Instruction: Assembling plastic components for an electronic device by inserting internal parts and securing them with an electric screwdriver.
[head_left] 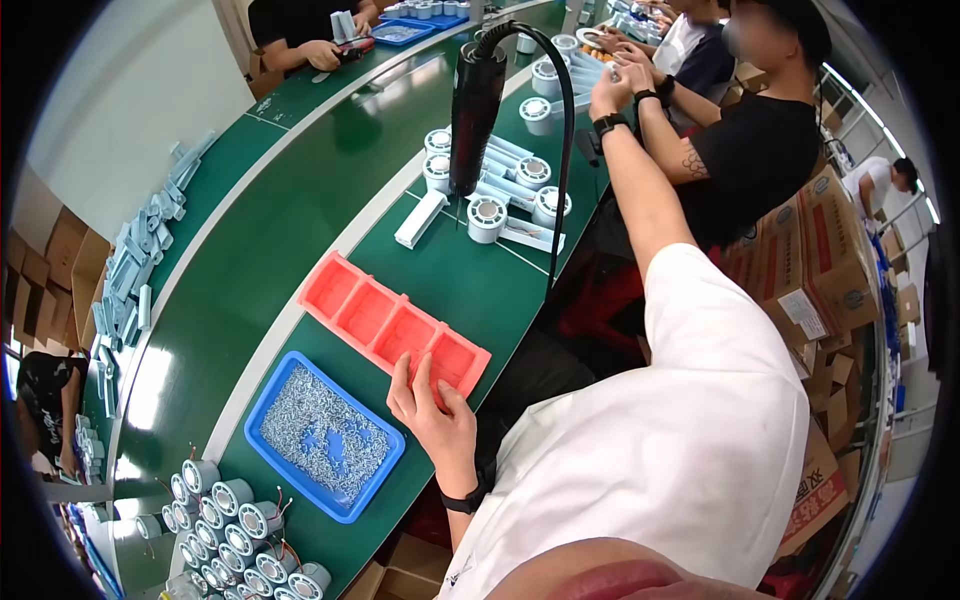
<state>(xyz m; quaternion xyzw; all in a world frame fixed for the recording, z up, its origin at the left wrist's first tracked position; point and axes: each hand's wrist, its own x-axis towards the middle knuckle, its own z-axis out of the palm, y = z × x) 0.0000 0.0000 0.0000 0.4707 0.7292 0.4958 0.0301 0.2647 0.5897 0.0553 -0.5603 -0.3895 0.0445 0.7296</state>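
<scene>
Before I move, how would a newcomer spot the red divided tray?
On the green table, find the blue tray of small metal pieces. The red tray lies beside it, the left hand at one end. Unlike the blue tray, it has four compartments.

Red divided tray (pixel 366 316) amid covered and cropped things.
The left hand (pixel 438 422) hides part of its end compartment. Small metal pieces (pixel 310 405) beside the tray are too tiny to tell apart. Below left of it, a heap of pale cylinders (pixel 240 540) runs off the lower edge; beyond it, what the right hand (pixel 610 95) holds, if anything, is unclear.
</scene>
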